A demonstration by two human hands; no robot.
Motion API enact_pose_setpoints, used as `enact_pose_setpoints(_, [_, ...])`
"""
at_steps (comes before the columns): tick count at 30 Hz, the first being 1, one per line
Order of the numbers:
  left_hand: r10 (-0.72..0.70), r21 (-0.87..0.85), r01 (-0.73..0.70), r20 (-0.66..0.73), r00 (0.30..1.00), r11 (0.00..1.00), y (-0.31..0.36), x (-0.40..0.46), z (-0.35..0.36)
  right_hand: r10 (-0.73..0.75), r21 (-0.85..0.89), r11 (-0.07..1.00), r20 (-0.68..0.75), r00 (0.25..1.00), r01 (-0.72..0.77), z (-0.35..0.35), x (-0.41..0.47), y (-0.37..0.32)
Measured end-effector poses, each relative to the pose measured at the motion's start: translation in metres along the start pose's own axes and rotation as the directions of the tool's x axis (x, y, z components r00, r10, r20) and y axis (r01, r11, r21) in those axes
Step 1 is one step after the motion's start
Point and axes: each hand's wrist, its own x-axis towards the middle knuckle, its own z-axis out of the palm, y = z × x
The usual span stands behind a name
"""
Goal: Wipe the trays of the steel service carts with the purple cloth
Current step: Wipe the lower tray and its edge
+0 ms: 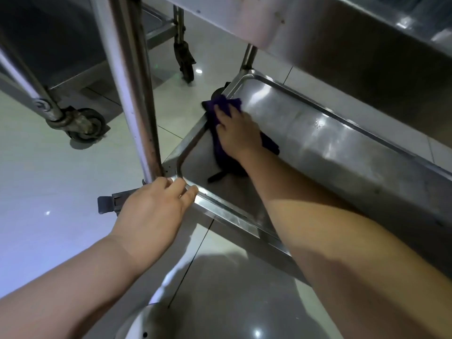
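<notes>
The right hand (238,129) lies flat on the purple cloth (220,111), fingers fairly straight and spread over the fabric, pressing it down into the far left end of the bottom tray (318,143) of the nearer steel cart. The cloth is bunched: one part sticks out past the fingertips and laps over the tray's rim, while the rest trails back under the palm and wrist along the tray floor, ending in a dark corner that points toward the near rim. The tray is shallow, brushed steel with a raised rolled edge, and its floor carries bright reflections and a few small droplets farther to the right.

The left hand (156,211) rests on the near corner of that same tray, fingers loosely bent over the rim just beside the base of the upright post (132,81); it holds nothing else. Below this hand a grey brake lever (107,204) juts out from the cart's corner.

Above the tray hangs the underside of the upper shelf (342,45). A second cart (61,57) stands to the left, its caster (84,123) on the floor, and another caster (187,67) shows farther back. The floor (61,179) is pale glossy tile with thin dark joints and spots of reflected ceiling light.
</notes>
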Motion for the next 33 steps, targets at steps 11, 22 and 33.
enact_pose_setpoints(11, [-0.042, -0.036, 0.040, -0.059, 0.997, 0.999, 0.004, -0.019, 0.014, 0.467, 0.024, 0.884, -0.051, 0.883, -0.467, -0.016, -0.060, 0.122])
enact_pose_setpoints(22, [-0.158, -0.100, 0.162, 0.048, 0.986, 0.982, 0.010, -0.031, 0.015, 0.252, 0.072, 0.963, 0.084, 0.964, -0.258, 0.009, -0.105, -0.042])
enact_pose_setpoints(33, [-0.147, -0.011, 0.151, 0.171, 0.974, 0.988, 0.018, -0.050, 0.008, 0.050, 0.071, 0.995, 0.191, 0.980, -0.065, -0.006, -0.209, 0.020])
